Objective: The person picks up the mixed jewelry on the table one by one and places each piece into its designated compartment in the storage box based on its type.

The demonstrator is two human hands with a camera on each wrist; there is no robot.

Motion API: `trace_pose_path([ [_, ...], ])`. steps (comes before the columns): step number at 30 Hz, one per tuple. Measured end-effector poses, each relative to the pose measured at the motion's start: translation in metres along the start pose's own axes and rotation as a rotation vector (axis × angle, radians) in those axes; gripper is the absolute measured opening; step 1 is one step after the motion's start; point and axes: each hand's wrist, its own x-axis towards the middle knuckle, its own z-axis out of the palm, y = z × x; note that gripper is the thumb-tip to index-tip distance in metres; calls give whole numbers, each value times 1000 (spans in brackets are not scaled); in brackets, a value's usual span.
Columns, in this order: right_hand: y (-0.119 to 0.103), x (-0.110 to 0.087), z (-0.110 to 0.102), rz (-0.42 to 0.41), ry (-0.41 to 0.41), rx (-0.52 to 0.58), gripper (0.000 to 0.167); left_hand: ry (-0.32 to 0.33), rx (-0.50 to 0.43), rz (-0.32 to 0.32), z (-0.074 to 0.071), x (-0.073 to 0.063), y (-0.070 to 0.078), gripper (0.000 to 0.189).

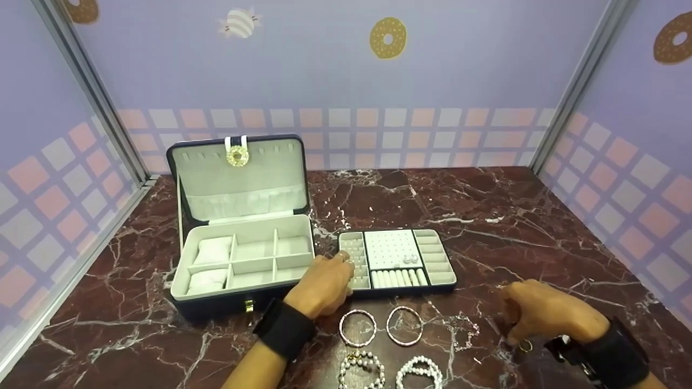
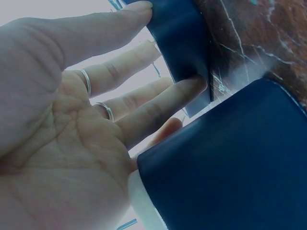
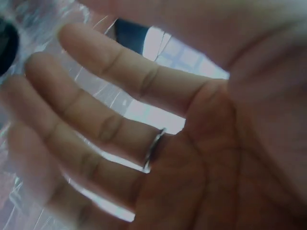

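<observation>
At the left end of a jewelry tray, my left hand rests with its thumb and fingers against the end wall. The left wrist view shows the fingers nearly straight, touching the dark blue side. My right hand hovers low over the table at the right, fingers spread and gently bent, with nothing visible between them. A gold ring lies just below its thumb. Left of that hand lies a thin beaded bracelet. The tray has ring rolls, small compartments and a dotted panel with two earrings.
An open jewelry box with two white cushions stands left of the tray, lid up. Two pink bangles and two pearl bracelets lie in front of the tray. Patterned walls enclose the marble table.
</observation>
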Motion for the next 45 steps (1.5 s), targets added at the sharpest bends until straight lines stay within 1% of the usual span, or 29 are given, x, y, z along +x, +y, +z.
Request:
trace_pose_path([
  [1, 2, -1, 1, 9, -3, -5, 35, -1, 0, -2, 0, 0, 0, 17],
  [8, 7, -4, 4, 1, -19, 9, 41, -10, 6, -2, 1, 1, 1, 17],
  [11, 5, -4, 6, 22, -27, 11, 39, -18, -1, -7, 1, 1, 2, 18],
  [14, 4, -2, 7, 31, -32, 6, 36, -6, 7, 0, 0, 1, 2, 17],
  [17, 4, 0, 6, 9, -39, -5, 34, 11, 27, 17, 0, 1, 2, 15],
  [19, 5, 2, 6, -28, -28, -16, 33, 9, 36, 20, 0, 1, 1, 15],
  [21, 6, 4, 5, -91, -3, -21, 30, 19, 51, 32, 1, 1, 1, 16],
  [24, 4, 10, 4, -144, 40, 1, 24, 30, 66, 47, 1, 1, 0, 17],
  [26, 0, 13, 3, -155, 66, 28, 21, 41, 71, 56, 1, 0, 0, 18],
  [27, -3, 16, 3, -147, 83, 37, 19, 39, 68, 54, 1, 0, 0, 18],
  [32, -19, 29, 4, -137, 192, 73, 13, 30, 49, 40, 1, 0, -1, 18],
  [36, -32, 41, 7, -146, 276, 106, 11, 27, 56, 40, 1, 1, -1, 17],
  [41, -42, 60, 12, -227, 373, 142, 15, 13, 58, 36, 1, 2, -1, 17],
  [43, -45, 68, 14, -257, 400, 145, 17, 1, 50, 28, 1, 2, -1, 16],
  [45, -47, 76, 17, -270, 409, 155, 19, -9, 46, 20, 1, 1, -1, 16],
])
